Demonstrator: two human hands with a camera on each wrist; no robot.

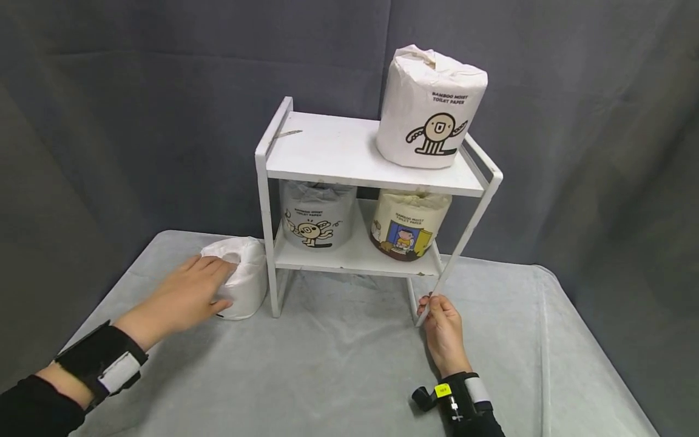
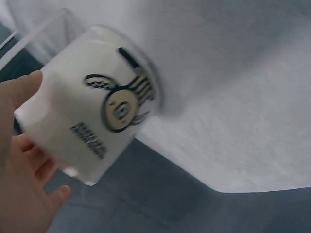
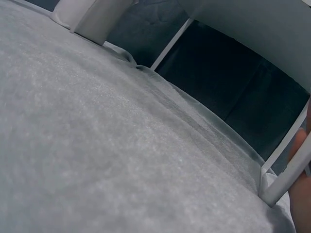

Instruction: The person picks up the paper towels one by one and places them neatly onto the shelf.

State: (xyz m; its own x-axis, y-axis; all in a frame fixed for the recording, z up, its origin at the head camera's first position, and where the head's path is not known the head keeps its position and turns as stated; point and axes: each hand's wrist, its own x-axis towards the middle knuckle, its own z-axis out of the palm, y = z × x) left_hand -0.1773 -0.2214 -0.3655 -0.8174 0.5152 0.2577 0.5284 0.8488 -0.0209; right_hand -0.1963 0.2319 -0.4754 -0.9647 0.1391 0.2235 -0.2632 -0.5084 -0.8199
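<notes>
My left hand [image 1: 188, 297] is at a white wrapped toilet paper roll [image 1: 250, 288] standing on the table, left of a white two-tier shelf [image 1: 327, 145]. In the left wrist view, the thumb and fingers of the left hand [image 2: 22, 189] spread around the top end of the roll [image 2: 73, 107], which bears a cartoon figure; firm contact is unclear. With thumb and fingers, my right hand [image 1: 446, 337] grips the lower part of the shelf's front right leg [image 1: 463, 240]. Only a sliver of the right hand [image 3: 297, 206] shows behind the leg [image 3: 286, 179] in the right wrist view.
A large white roll [image 1: 431, 130] stands on the top tier at the right. The lower tier bears a greyish-white roll [image 1: 341, 224] at left and a cream roll with a coloured picture [image 1: 388, 221] at right. A pale cloth covers the table [image 1: 327, 364]; a grey curtain [image 1: 191, 121] hangs behind.
</notes>
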